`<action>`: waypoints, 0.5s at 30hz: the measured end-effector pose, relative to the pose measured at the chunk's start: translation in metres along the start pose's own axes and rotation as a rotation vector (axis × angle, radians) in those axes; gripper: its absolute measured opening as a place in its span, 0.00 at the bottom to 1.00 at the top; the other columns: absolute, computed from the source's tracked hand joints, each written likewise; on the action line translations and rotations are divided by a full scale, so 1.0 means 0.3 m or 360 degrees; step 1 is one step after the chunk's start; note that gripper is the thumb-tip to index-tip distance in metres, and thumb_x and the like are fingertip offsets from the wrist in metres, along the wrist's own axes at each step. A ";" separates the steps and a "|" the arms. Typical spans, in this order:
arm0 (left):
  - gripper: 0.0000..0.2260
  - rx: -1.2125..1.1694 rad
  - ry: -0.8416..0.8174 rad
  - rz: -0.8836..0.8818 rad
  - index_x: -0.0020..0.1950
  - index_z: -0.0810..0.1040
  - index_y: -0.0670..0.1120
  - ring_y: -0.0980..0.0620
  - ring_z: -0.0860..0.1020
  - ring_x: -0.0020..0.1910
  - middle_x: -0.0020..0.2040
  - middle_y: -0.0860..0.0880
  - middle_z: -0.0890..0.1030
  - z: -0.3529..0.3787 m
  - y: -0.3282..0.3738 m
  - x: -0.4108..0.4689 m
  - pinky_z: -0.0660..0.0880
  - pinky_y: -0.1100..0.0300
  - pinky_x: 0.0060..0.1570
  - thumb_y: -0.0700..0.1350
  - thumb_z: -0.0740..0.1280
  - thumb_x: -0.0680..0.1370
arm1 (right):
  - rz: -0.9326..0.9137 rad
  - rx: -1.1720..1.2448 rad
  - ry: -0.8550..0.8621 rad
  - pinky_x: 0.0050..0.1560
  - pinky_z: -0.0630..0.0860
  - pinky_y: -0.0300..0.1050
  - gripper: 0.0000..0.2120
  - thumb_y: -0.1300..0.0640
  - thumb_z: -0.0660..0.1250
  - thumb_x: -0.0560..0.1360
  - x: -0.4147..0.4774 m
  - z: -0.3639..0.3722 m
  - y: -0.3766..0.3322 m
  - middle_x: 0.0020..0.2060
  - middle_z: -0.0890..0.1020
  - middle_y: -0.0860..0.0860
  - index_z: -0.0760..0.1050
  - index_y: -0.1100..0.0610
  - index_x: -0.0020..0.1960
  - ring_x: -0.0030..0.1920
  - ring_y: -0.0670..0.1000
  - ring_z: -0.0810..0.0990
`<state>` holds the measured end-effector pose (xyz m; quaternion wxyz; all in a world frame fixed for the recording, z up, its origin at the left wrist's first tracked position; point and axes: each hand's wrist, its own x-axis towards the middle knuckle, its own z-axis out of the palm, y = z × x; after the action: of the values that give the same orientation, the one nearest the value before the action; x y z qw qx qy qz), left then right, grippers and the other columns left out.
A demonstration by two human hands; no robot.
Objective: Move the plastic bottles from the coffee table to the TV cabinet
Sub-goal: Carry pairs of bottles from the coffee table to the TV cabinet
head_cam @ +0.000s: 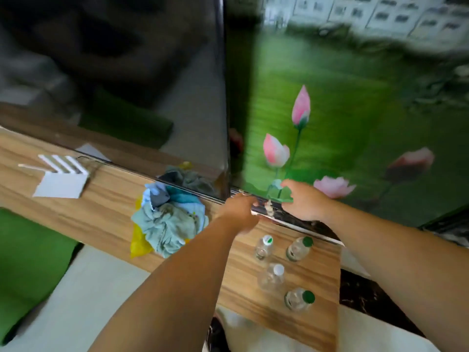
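Note:
Several clear plastic bottles stand upright on the right end of the wooden TV cabinet [101,214]: one with a green-and-white cap [264,246], two with green caps [299,247] [299,299], and one with a white cap [272,276]. Both my arms reach over them toward the cabinet's glossy back edge. My right hand [307,201] curls in a C around a blurred clear bottle with a green label [279,190], held against the wall. My left hand [239,212] sits just left of it, fingers curled, with nothing seen inside them.
A pile of crumpled cloths [167,219] on a yellow bag lies left of my arms. Farther left is a white striped box [63,179]. The dark TV screen [114,72] rises behind, and a lotus picture [330,110] covers the wall at right. Green mat [30,262] on the floor.

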<state>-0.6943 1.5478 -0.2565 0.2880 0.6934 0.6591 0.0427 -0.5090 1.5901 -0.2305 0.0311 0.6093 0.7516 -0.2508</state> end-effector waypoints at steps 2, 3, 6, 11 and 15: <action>0.17 -0.0049 0.0097 -0.0125 0.61 0.75 0.53 0.43 0.72 0.63 0.63 0.45 0.75 -0.029 -0.028 -0.081 0.70 0.51 0.62 0.47 0.65 0.72 | -0.0113 0.0002 -0.0028 0.53 0.74 0.44 0.29 0.51 0.68 0.73 -0.014 0.007 -0.025 0.63 0.78 0.57 0.65 0.51 0.72 0.58 0.57 0.79; 0.15 -0.0085 0.0164 -0.0195 0.59 0.76 0.53 0.42 0.73 0.61 0.61 0.44 0.76 -0.039 -0.040 -0.133 0.71 0.50 0.60 0.47 0.64 0.72 | -0.0177 -0.0004 -0.0053 0.49 0.72 0.43 0.28 0.52 0.68 0.73 -0.026 0.020 -0.040 0.61 0.78 0.58 0.65 0.51 0.71 0.56 0.57 0.79; 0.12 -0.0158 0.0384 -0.0399 0.54 0.78 0.51 0.41 0.76 0.57 0.56 0.44 0.79 -0.044 -0.073 -0.331 0.73 0.53 0.52 0.46 0.64 0.72 | -0.0393 -0.0077 -0.0119 0.44 0.72 0.44 0.25 0.54 0.68 0.72 -0.095 0.084 -0.095 0.51 0.81 0.57 0.69 0.54 0.68 0.49 0.58 0.80; 0.13 -0.0242 0.0625 -0.0809 0.57 0.78 0.51 0.44 0.76 0.55 0.57 0.45 0.78 0.085 -0.076 -0.764 0.71 0.56 0.52 0.50 0.65 0.74 | -0.0900 -0.0235 -0.0297 0.45 0.68 0.42 0.20 0.56 0.68 0.72 -0.310 0.206 -0.214 0.52 0.83 0.59 0.72 0.56 0.63 0.55 0.59 0.80; 0.13 -0.0281 0.0822 -0.1071 0.58 0.77 0.52 0.46 0.76 0.56 0.57 0.46 0.77 0.170 -0.024 -1.099 0.70 0.58 0.52 0.49 0.64 0.74 | -0.1111 -0.0441 -0.0476 0.54 0.75 0.48 0.25 0.53 0.68 0.72 -0.483 0.258 -0.393 0.58 0.80 0.59 0.68 0.54 0.67 0.58 0.59 0.78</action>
<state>-0.7204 1.2207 -0.1964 0.1698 0.3792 0.8927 0.1747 -0.6018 1.4118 -0.2070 0.1350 0.2640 0.9273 -0.2286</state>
